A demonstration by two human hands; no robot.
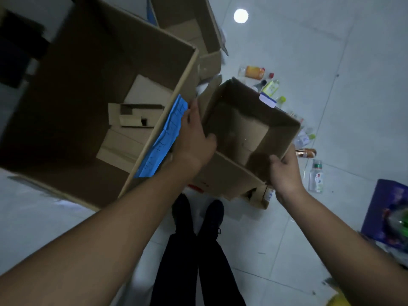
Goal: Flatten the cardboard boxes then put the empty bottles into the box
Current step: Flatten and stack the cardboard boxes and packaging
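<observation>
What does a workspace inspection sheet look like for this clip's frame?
Surface: pale tiled floor, with a ceiling light's reflection.
Job's things: small open brown cardboard box, still unflattened, held up by both hands; large open brown cardboard box with blue tape holds cardboard pieces; another opened carton behind.
Clutter: empty plastic bottles scattered on the floor at right; blue printed bag at the right edge.
Grippers: left hand grips the small box's left wall; right hand grips its near right corner.
Cables: nothing seen.
Surroundings: the person's dark trousers and shoes below.
</observation>
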